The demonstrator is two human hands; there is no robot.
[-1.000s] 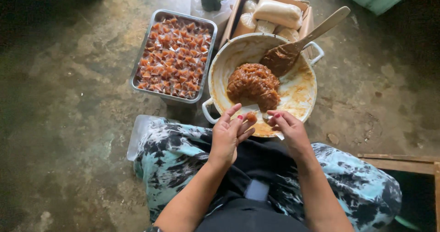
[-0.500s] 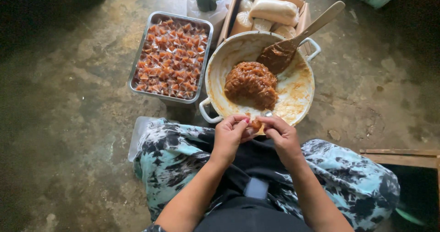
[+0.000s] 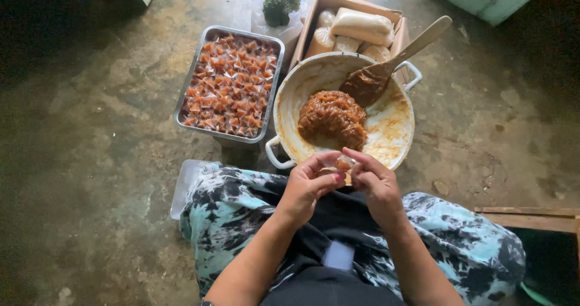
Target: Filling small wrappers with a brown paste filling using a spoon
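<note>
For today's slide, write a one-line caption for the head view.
Both hands, left and right, pinch a small brown piece above a pan of paste.

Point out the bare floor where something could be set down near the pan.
Bare concrete floor lies left of the metal tray, and more right of the pan. Crowded: tray, pan, cardboard box and green fruit sit packed together; both hands fill the pan's near edge.

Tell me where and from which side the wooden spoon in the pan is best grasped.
Grip the wooden spoon by the bare upper end of its handle, coming from the far right. The handle slants up over the pan rim, free in the air, while the bowl end is coated in brown paste. Both the left hand and right hand are busy with a small piece.
</note>
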